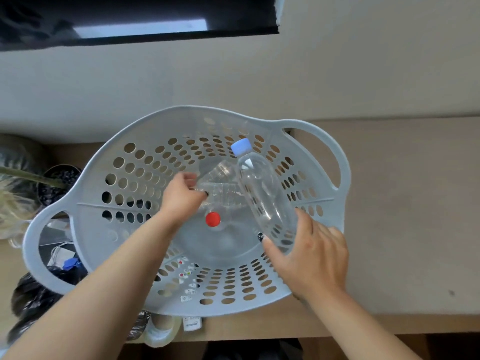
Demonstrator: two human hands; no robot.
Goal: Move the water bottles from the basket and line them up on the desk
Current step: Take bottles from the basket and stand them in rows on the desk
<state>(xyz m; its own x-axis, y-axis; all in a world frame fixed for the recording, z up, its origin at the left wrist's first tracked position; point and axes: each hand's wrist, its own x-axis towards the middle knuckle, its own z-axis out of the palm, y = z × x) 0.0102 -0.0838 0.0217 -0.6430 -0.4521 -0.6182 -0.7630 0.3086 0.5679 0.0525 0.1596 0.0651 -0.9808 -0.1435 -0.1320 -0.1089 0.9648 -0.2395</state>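
Observation:
A pale blue perforated basket [85, 178] with two handles sits on the wooden desk [402, 203]. Inside lie three clear bottles. One with a light blue cap [262, 188] leans toward the basket's right wall. My right hand [309, 255] grips its base with thumb and fingers. A ribbed clear bottle [223, 188] lies across the middle, and my left hand [181, 196] holds its left end with curled fingers. A bottle with a red cap [213, 219] lies below, its body hard to make out.
The desk surface to the right of the basket is bare wood. At the left edge are a dark pot with a plant [55, 183], black bags [39, 294] and small clutter. A wall and a dark window frame [135, 37] are behind.

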